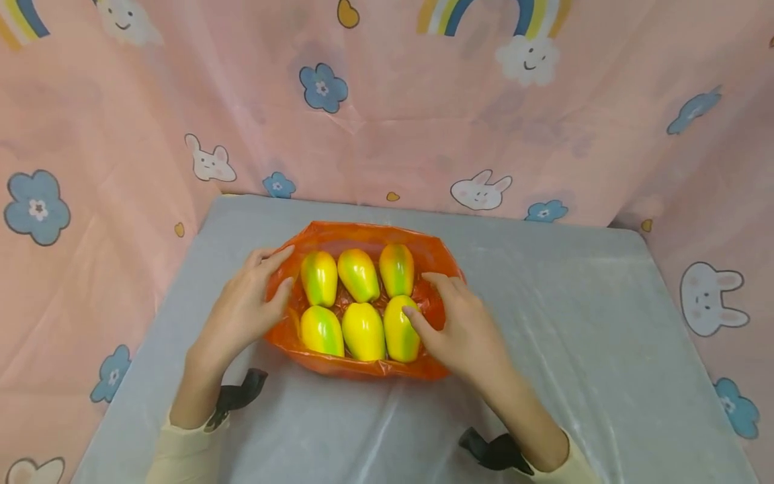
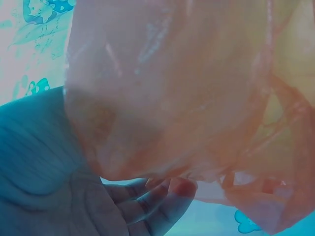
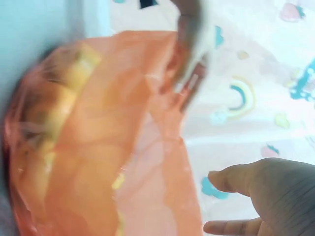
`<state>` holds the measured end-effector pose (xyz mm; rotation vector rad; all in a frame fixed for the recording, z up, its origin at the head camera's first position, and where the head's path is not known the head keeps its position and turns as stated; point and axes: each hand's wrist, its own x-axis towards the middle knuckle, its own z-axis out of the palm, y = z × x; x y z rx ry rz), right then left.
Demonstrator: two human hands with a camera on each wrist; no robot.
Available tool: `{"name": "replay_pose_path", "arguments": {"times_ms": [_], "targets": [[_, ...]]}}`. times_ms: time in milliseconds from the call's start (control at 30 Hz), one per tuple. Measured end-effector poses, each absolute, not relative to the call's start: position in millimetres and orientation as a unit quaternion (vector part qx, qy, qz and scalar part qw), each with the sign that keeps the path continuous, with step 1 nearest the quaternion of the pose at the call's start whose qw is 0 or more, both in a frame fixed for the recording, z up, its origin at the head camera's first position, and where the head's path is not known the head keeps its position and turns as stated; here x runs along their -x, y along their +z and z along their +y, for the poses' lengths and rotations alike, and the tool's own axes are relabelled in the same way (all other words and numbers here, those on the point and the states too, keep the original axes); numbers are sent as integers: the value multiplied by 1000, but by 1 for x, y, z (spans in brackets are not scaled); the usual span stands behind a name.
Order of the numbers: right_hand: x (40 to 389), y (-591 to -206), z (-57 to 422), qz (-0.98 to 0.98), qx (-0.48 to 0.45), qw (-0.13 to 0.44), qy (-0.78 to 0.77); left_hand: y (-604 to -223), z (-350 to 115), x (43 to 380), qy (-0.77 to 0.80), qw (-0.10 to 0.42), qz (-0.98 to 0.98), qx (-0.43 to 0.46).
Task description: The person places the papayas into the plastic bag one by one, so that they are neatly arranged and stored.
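An orange-red plastic bag lies spread wide on the table, its mouth facing up. Inside it, several shiny yellow-green fruits shaped like mangoes sit in two rows. My left hand is at the bag's left rim, thumb and index finger apart. In the left wrist view its fingertips touch the lower edge of the thin plastic. On the opposite side my right hand reaches over the right rim, its thumb overlapping the nearest fruit. The right wrist view has that hand's fingers spread beside the bag.
A grey-covered table extends around the bag. Behind and at both sides hangs a pink cloth printed with rabbits, flowers and rainbows. Black straps stick out at both wrists below pale sleeves.
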<state>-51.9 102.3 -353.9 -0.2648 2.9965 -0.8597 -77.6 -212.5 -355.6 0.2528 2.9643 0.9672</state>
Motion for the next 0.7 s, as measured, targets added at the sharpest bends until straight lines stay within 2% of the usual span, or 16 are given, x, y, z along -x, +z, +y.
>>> {"name": "replay_pose_path", "arguments": {"times_ms": [200,433,600,700], "targets": [[50,-351,113,944,92,-34,-316,-351,-216,74,310,14,948,-76],[48,-353,131,937,78,-113,-321,-343,-227,68,345,41,933,-98],[48,-352,157,921,92,-153,-346,-337,-239,63,388,68,909,-133],[52,-354,179,914,101,-167,-355,-337,-248,63,403,61,903,-135]]}}
